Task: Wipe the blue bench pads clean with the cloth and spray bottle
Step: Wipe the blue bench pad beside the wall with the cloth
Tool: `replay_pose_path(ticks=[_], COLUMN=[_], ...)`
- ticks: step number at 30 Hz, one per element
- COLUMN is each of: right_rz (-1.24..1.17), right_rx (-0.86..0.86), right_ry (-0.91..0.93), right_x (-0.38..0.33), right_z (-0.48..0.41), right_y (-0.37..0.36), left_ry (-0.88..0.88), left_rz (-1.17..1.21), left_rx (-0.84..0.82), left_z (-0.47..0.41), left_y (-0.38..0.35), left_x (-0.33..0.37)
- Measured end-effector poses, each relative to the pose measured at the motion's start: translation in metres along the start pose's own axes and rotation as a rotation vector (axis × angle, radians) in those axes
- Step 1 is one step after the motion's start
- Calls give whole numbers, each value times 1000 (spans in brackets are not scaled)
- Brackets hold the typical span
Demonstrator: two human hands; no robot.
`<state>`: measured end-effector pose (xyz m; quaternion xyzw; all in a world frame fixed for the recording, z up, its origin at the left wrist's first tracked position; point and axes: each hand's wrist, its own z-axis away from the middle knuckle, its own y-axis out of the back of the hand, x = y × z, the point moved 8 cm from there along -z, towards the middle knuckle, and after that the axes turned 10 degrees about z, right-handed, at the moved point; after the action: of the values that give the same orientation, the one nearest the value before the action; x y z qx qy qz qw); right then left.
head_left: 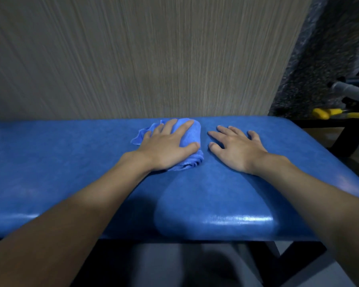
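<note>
As the spread left hand [166, 147] presses the cloth [192, 134] for wiping, the spread right hand [236, 151] likely braces on the desk [71, 162] beside it.

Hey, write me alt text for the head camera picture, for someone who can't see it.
A person's left hand presses a crumpled blue cloth flat onto a blue bench pad, while the right hand rests open on the pad beside it. A wood-grain wall stands behind the bench.
</note>
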<state>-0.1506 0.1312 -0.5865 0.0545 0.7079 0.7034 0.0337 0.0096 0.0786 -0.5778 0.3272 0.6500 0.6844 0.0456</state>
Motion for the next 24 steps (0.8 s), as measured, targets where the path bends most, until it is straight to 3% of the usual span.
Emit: replay_pose_path(ticks=[8,10,13,18,24], right_rz=[97,8,-143,-23,-19], right_rx=[-20,17,78,-7,20], right_ry=[0,17,27,37,45], right_x=[-5,-9,-13,-13,-13], right_z=[4,1,-1,-5,-7], right_y=[10,19,26,2,1], left_ry=[-69,-72,-75,-73,4], left_rz=[-95,-91,-69,-24,-1], left_rx=[0,4,-3,-15,3], left_z=[109,113,100,51,-43], left_y=[-5,-6,-4,1,9], left_x=[18,18,16,1,-26])
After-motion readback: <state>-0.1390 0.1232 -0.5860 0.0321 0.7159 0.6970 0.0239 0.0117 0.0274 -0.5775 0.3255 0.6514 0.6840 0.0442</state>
